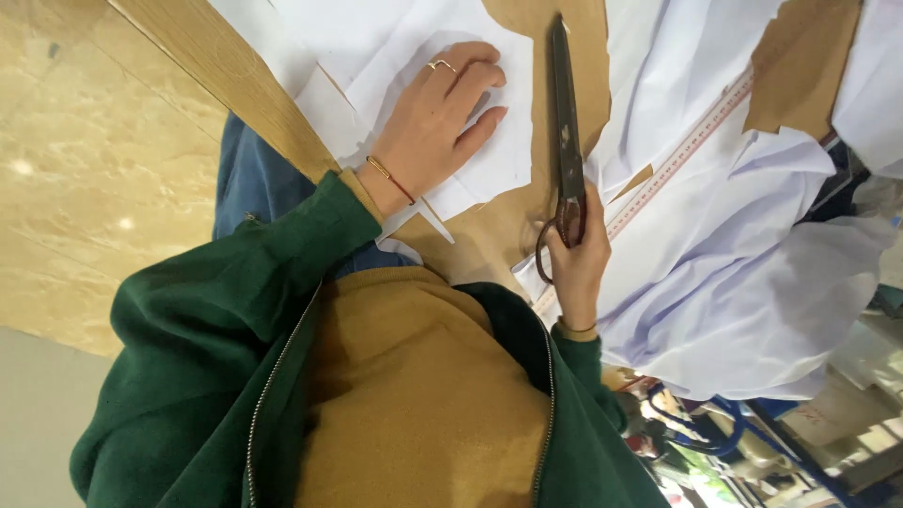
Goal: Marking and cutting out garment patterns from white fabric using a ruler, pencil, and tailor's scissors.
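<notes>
My left hand (pixel 435 122) lies flat, fingers together, on a white paper pattern piece (pixel 499 141) that rests on the brown work surface (pixel 513 221). It wears a thin ring and a bracelet. My right hand (pixel 577 263) grips the handles of long dark tailor's shears (pixel 567 122). The closed blades lie on the surface and point away from me, just right of the paper piece. Green jacket sleeves cover both arms.
White fabric (pixel 743 273) is heaped on the right, with a long ruler (pixel 682 155) running diagonally over it. More white paper sheets (pixel 320 38) lie at the far left. The table's wooden edge (pixel 235 85) borders a tan floor (pixel 75 188). Blue-handled items (pixel 715 433) sit lower right.
</notes>
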